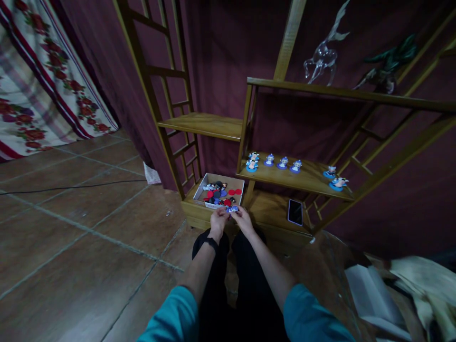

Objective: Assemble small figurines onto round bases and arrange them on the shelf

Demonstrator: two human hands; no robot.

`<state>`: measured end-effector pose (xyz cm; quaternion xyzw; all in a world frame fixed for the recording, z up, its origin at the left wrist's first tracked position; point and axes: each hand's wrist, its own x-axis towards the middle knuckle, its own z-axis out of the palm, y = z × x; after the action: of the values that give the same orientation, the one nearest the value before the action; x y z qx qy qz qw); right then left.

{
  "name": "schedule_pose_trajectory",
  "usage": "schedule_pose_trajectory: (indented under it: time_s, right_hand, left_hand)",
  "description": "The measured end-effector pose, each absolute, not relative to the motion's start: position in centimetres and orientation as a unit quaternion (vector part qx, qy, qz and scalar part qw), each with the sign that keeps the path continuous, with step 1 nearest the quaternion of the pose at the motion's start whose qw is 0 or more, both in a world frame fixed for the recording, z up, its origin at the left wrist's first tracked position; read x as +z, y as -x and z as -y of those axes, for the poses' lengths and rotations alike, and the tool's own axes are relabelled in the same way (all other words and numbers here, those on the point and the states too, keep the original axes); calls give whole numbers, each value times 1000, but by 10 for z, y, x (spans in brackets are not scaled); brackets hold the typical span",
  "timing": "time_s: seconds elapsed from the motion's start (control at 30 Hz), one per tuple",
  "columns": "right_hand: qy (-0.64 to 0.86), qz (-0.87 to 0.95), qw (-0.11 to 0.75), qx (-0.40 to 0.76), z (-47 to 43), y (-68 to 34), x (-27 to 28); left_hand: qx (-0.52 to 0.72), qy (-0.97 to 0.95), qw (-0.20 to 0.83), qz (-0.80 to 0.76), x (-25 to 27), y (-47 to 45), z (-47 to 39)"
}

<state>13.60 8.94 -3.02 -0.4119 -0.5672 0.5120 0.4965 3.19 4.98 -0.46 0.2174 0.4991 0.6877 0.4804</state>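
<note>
My left hand (218, 222) and my right hand (243, 221) meet in front of the cardboard box (233, 183), their fingers closed around a small purple-and-white figurine (233, 209). Fingers cover part of it. Inside the box lie several little figures and round bases, including red discs (232, 192). On the shelf (304, 179) to the right stand three purple-and-white figurines (283, 163) in a row. A pair with blue bases (252, 165) stands at that shelf's left end, and two more blue-based figures (338, 184) are at its right end.
A phone (295, 212) lies on the lower shelf. Above, a clear glass horse (322, 59) and a dark green ornament (388, 64) stand on the top shelf. Wooden lattice (167, 71) rises at the left. A cable (71, 189) crosses the tiled floor.
</note>
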Motion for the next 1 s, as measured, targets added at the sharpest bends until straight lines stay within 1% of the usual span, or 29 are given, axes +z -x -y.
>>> schedule_pose_trajectory:
  time_s: [0.2, 0.47, 0.7, 0.77, 0.93, 1.0]
  right_hand:
    - [445, 601, 499, 438, -91, -139, -32]
    - [454, 607, 505, 413, -91, -134, -35]
    - [474, 642, 490, 351, -81, -133, -23]
    - [474, 642, 490, 351, -79, -131, -22]
    - [465, 615, 489, 407, -79, -131, -24]
    - [463, 609, 496, 411, -80, -133, -25]
  left_hand:
    - [696, -238, 460, -498, -6, -37, -53]
    - [693, -245, 470, -489, -10, -34, -52]
    - [684, -227, 481, -499, -14, -32, -55]
    - [684, -218, 482, -502, -14, -31, -56]
    - [684, -192, 487, -509, -11, -29, -55]
    - [682, -184, 489, -511, -9, -28, -56]
